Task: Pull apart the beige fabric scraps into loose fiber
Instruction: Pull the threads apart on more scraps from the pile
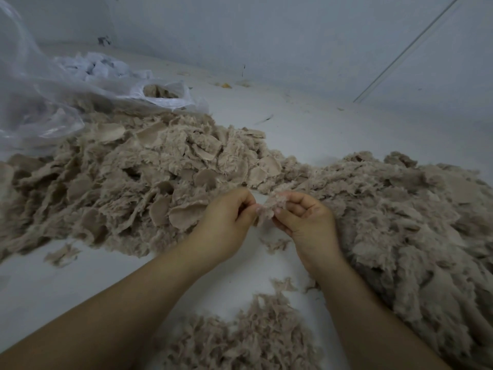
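we hold one beige scrap (266, 209) mid-scene above white floor (320, 134); left hand (226, 222) and right hand (306, 220) grip pinching its opposite edges; feels light, soft, frays easily, we judge; scrap heap (138, 177) far left, loose fiber (405, 225) right.

Fuzzy matt cloth scraps (149, 166); glossy plastic bag (40, 102).

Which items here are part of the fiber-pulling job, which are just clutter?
Job:
- left hand and right hand, pinching one beige scrap
- scrap heap
- loose fiber piles

Lying about:
- clear plastic bags
- white crumpled material
- yellow bits by wall
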`<state>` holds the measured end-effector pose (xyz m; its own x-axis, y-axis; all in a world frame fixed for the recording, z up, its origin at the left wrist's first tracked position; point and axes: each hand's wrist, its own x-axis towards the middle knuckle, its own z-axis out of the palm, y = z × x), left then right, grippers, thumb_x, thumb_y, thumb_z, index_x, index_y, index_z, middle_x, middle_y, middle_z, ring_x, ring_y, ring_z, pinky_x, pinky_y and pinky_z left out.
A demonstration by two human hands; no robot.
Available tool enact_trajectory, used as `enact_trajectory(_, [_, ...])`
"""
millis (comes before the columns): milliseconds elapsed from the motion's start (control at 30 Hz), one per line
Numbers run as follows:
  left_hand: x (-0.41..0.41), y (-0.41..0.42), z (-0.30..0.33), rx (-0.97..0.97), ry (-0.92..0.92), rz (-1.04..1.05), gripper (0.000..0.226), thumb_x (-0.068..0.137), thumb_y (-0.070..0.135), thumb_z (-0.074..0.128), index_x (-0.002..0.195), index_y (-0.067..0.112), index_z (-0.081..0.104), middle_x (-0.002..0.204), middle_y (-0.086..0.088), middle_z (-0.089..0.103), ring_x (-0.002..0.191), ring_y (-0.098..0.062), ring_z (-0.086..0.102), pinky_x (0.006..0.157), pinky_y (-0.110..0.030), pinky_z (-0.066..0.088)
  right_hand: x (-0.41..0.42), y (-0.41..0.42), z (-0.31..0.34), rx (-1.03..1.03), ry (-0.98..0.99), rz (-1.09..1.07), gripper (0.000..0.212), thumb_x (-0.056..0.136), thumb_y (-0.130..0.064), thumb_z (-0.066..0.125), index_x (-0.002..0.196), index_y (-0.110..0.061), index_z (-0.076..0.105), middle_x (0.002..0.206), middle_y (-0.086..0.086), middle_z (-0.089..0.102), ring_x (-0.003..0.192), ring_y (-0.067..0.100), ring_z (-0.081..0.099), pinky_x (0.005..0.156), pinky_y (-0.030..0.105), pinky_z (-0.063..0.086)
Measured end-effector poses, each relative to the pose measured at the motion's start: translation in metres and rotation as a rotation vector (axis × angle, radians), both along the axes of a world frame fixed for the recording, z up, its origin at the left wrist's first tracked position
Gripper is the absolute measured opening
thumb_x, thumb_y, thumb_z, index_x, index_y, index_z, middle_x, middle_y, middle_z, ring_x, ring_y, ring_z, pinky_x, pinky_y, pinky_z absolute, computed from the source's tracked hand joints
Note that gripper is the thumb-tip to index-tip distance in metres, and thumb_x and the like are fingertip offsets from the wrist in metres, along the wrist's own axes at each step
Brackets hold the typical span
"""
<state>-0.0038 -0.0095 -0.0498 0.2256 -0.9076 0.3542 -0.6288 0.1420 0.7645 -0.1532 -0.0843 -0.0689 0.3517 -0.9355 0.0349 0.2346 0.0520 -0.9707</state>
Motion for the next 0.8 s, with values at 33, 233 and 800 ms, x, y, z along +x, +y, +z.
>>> enact_trajectory(33, [0.001, 0.0, 0.0, -0.006, 0.031, 0.026, 0.027, 0.097, 0.014, 0.057, 0.071, 0.02, 0.05, 0.058, 0.001, 0.05, 0.047, -0.013, 0.048, 0.047, -0.04, 0.044, 0.0, 0.0, 0.0, -0.001, 0.02, -0.014, 0.024, 0.084, 0.012, 0.066, 0.094, -0.01, 0.07, 0.09, 0.013, 0.076, 0.083, 0.024, 0.073, 0.069, 0.026, 0.058])
enact_trajectory(233, [0.005, -0.003, 0.0, 0.098, 0.479, 0.107, 0.029, 0.1, 0.021, 0.052, 0.081, 0.0, 0.051, 0.051, -0.012, 0.053, 0.036, -0.022, 0.048, 0.036, -0.031, 0.041, 0.001, 0.0, 0.003, 0.059, 0.014, -0.035, 0.016, 0.085, 0.005, 0.069, 0.093, -0.009, 0.071, 0.086, 0.01, 0.077, 0.076, 0.018, 0.073, 0.064, 0.023, 0.056])
enact_trajectory(800, [0.038, 0.0, 0.011, 0.32, -0.965, 0.378, 0.03, 0.086, 0.015, 0.052, 0.112, 0.018, 0.066, 0.133, 0.0, 0.054, 0.116, -0.028, 0.049, 0.073, -0.035, 0.049, -0.007, 0.005, 0.014, 0.128, 0.269, 0.466, 0.02, 0.077, 0.0, 0.057, 0.094, -0.003, 0.068, 0.082, 0.018, 0.074, 0.065, 0.021, 0.07, 0.056, 0.033, 0.06])
